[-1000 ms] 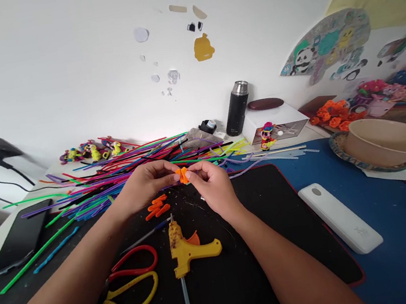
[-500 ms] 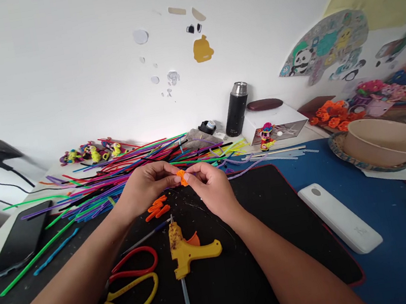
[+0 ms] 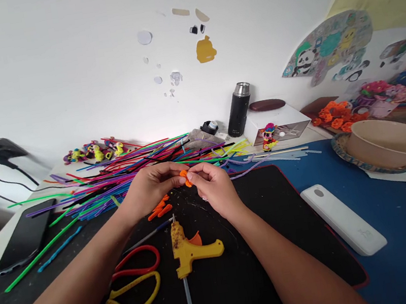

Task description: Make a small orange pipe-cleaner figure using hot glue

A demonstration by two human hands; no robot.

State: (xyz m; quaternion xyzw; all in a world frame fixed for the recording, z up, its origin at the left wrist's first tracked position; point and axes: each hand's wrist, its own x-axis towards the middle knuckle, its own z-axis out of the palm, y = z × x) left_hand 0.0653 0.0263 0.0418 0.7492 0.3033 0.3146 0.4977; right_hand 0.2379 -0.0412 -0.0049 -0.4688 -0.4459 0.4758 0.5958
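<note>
Both of my hands meet over the far part of a black mat (image 3: pixel 245 273). My left hand (image 3: pixel 150 187) and my right hand (image 3: pixel 214 186) pinch a small orange pipe-cleaner piece (image 3: pixel 185 177) between their fingertips, a little above the mat. Just under my left hand lie a few short orange pipe-cleaner bits (image 3: pixel 160 209). A yellow glue gun (image 3: pixel 187 248) lies on the mat between my forearms, nozzle pointing away from me. Scissors (image 3: pixel 134 281) with red and yellow handles lie to its left.
A heap of coloured pipe cleaners (image 3: pixel 114 174) spreads behind my hands. A black phone (image 3: pixel 26 236) lies far left, a white power bank (image 3: pixel 342 219) on the blue table right. A black flask (image 3: pixel 238 110), a white box (image 3: pixel 279 122) and a beige bowl (image 3: pixel 387 146) stand further back.
My fingers have shifted slightly on the orange piece, which stays held between both hands. The view has drifted a little.
</note>
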